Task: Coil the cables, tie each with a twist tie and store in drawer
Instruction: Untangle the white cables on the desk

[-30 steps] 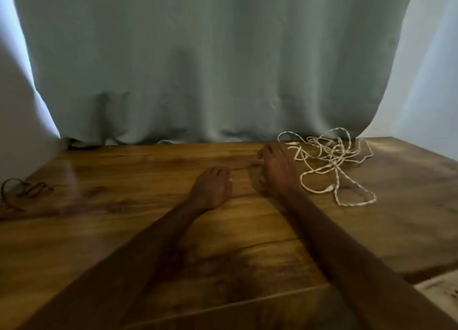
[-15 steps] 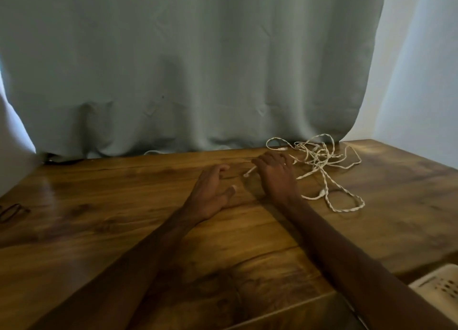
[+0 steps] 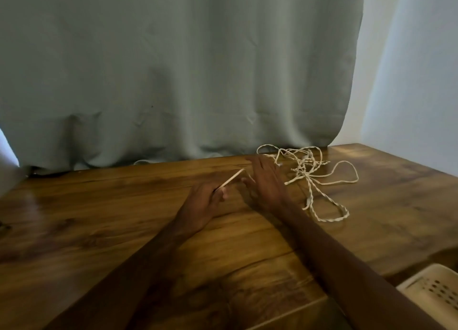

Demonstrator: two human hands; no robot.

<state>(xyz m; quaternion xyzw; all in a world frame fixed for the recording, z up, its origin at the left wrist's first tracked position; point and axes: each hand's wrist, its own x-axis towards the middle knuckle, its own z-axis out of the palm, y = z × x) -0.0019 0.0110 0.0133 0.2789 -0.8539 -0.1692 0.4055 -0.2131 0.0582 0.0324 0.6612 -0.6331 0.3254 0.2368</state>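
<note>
Fingers of left hand [image 3: 207, 200] pinch white cable [image 3: 306, 167] end, probably to start a coil, while right hand [image 3: 266, 180] stays flat, fingers straight, beside the tangle at the table's [image 3: 99, 230] back right.

Setting: domestic room, most likely a home. Evidence: wood-grain table [image 3: 99, 218] set against a long grey-green curtain [image 3: 173, 69], with daylight showing at the curtain's left edge. Plain pale wall [image 3: 409, 81] at right. Cream perforated plastic bin [image 3: 433, 292] beside the table's near right corner. Tangled white cable [image 3: 309, 171] loose on the tabletop.
</note>
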